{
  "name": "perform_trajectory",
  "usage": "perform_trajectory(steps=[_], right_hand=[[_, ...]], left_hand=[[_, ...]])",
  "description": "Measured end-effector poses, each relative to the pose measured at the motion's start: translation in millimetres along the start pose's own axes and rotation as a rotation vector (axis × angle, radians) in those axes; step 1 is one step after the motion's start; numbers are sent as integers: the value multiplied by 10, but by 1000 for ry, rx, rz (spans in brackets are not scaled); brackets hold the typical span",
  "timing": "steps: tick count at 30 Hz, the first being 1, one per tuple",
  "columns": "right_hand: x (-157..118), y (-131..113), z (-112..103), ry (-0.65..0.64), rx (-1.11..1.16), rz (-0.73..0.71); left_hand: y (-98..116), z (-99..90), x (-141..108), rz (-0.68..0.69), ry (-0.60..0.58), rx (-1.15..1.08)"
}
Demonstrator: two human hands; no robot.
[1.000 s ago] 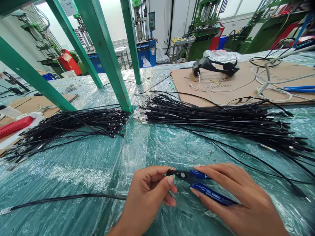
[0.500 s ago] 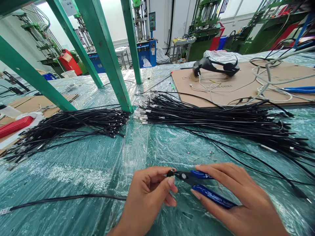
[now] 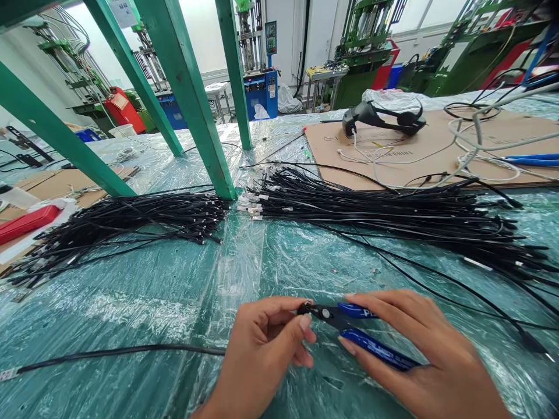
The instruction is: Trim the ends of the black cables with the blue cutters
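Observation:
Between thumb and forefinger, my left hand [image 3: 266, 349] pinches the black end of a cable; the small end piece [image 3: 303, 307] is mostly covered by the fingertips. The black cable [image 3: 126, 350] runs out leftward behind that hand to a pale connector [image 3: 9, 374]. My right hand [image 3: 428, 355] holds blue-handled flush cutters [image 3: 375, 347], its fingers along the upper handle and thumb on the lower one. The handles are spread apart. The dark jaws meet the end piece at my left fingertips; whether they are closed on it I cannot make out.
Two heaps of black cables, the left heap [image 3: 144, 224] and the right heap [image 3: 384, 209], lie across the film-covered table [image 3: 144, 308]. Green posts [image 3: 192, 99] rise between them. A black headset [image 3: 379, 119] rests on cardboard [image 3: 332, 148]. A red object [image 3: 28, 224] lies far left.
The cutter jaws have come slightly further left, over the end piece at my left fingertips. Both hands are otherwise nearly still.

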State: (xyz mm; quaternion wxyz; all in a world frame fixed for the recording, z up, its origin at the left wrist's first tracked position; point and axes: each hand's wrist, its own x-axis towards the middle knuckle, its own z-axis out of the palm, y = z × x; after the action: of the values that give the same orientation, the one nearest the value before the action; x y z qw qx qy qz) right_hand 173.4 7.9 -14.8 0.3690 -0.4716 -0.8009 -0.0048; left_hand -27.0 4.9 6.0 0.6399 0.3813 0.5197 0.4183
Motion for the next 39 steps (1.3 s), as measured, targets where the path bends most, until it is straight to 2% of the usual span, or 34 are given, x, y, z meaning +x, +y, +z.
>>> perform_trajectory(steps=[10, 21, 28, 34, 39], right_hand=[[14, 4, -12, 25, 19, 10], [23, 16, -18, -1, 15, 17], [25, 8, -18, 56, 15, 10], [0, 2, -19, 26, 44, -8], [-32, 12, -20, 17, 31, 26]], left_hand=[[91, 45, -49, -28, 57, 22], [79, 43, -59, -16, 46, 44], [94, 35, -46, -18, 34, 69], [58, 7, -43, -8, 46, 61], [58, -28, -36, -18, -11, 125]])
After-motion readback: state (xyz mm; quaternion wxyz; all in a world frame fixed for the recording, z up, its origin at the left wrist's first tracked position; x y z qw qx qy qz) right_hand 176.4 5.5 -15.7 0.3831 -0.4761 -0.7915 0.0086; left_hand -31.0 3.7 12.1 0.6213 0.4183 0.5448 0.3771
